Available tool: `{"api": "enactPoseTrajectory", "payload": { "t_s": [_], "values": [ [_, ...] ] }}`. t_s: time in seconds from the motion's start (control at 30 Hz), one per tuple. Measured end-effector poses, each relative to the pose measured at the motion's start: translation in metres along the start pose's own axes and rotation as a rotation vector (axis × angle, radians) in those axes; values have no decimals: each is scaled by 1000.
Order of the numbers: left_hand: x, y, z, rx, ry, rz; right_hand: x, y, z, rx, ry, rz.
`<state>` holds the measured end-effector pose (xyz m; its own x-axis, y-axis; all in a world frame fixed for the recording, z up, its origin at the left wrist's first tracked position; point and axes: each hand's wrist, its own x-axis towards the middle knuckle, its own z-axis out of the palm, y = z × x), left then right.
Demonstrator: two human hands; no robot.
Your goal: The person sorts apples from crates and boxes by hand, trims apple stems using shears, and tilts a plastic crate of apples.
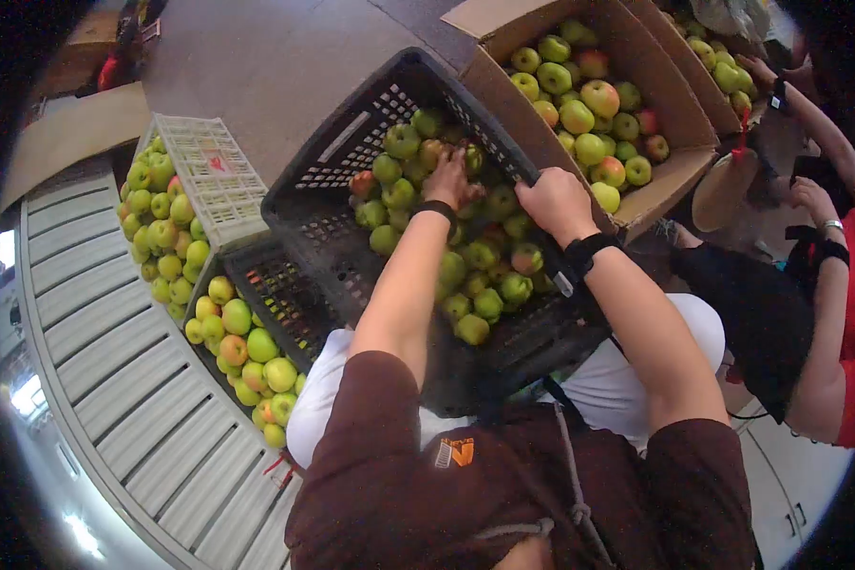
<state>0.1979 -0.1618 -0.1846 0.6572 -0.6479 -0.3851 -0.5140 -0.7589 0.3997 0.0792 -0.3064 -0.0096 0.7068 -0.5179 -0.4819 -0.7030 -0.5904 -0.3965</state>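
A black plastic crate rests tilted across my lap, with green and reddish apples spread over its bottom. My right hand is closed around the crate's rim on the right side. Inside the crate, my left hand reaches down among the apples near the far side. Its fingers touch the fruit, but their tips are partly hidden, and I cannot make out whether an apple is held.
At the left, a white crate and another black crate hold apples beside a slatted roller conveyor. Cardboard boxes of apples stand at the upper right. A co-worker's arms are at the right edge.
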Motion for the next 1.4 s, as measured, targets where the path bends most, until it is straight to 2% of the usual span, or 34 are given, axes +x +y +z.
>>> {"api": "enactPoseTrajectory", "payload": {
  "t_s": [0.07,0.17,0.27,0.37,0.47,0.53,0.6,0.7,0.8,0.87,0.97,1.07,1.13,1.17,1.27,1.33,1.4],
  "values": [
    [-2,1,7,-5,-42,-18,-2,0,0,24,-15,-6],
    [-18,18,6,154,25,41,-2,-2,1,25,-3,8],
    [-14,1,22,79,78,131,0,0,3,28,-10,26],
    [-25,17,-6,1,-87,69,0,0,2,42,-9,8],
    [-40,31,14,-242,-57,65,-2,1,2,32,4,-19],
    [-52,43,17,-134,-26,60,-1,1,3,36,23,-14],
    [-61,55,12,-90,-45,-27,-2,1,5,30,34,-12],
    [-64,49,37,132,174,67,-1,1,4,26,37,-19],
    [-67,50,41,-27,202,16,-1,1,4,33,24,-6],
    [-62,44,48,6,226,69,-2,-2,2,31,25,7],
    [-42,30,65,7,147,88,-1,1,3,19,33,-22],
    [-34,23,50,-85,-17,65,-3,-2,0,27,10,-3],
    [-40,25,31,-147,36,85,-2,0,1,20,26,-14],
    [-47,27,23,-165,151,114,-2,1,1,15,34,-23],
    [-60,18,22,-824,179,132,-2,1,1,10,35,-25],
    [-100,38,-33,-129,72,348,-2,1,1,0,36,-28],
    [-127,43,-39,83,-85,561,-5,-1,0,-9,34,-27]
  ]
}}
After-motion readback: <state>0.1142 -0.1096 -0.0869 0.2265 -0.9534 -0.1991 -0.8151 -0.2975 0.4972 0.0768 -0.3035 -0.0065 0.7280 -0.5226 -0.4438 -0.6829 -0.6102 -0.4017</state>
